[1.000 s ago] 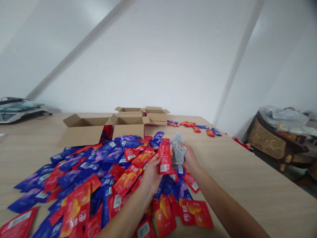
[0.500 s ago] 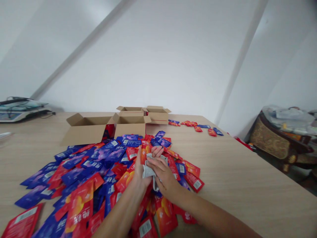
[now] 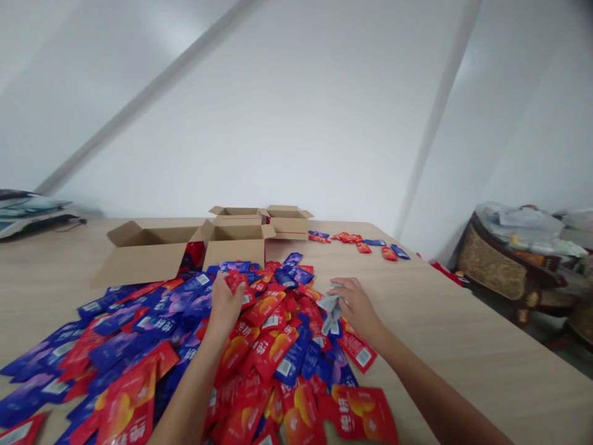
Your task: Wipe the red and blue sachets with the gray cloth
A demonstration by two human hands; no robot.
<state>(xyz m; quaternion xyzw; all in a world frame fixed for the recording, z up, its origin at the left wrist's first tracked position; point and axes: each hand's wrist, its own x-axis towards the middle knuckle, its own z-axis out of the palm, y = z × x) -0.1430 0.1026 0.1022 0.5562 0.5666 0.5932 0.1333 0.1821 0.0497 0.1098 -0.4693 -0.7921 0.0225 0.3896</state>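
Observation:
A large heap of red and blue foil packets [image 3: 269,352] spreads over the table. Just over the far part of the heap, my left hand [image 3: 226,301] is closed on a red packet [image 3: 236,282], whose lower part is hidden by the fingers. My right hand [image 3: 354,306] pinches a crumpled grey-white cloth [image 3: 330,307] above the heap's right edge. The two hands are apart, with loose packets lying between and below them.
Open cardboard boxes [image 3: 235,248] stand behind the heap, and another box [image 3: 143,253] is to their left. A few packets [image 3: 347,238] lie at the far right. A scale-like device [image 3: 28,213] sits far left. A patterned chair [image 3: 491,259] stands beyond the table's right edge.
My hands, pressed together around the cloth and a packet before, have separated. The right hand moved right with the cloth; the left moved left with the packet. The view shifted slightly.

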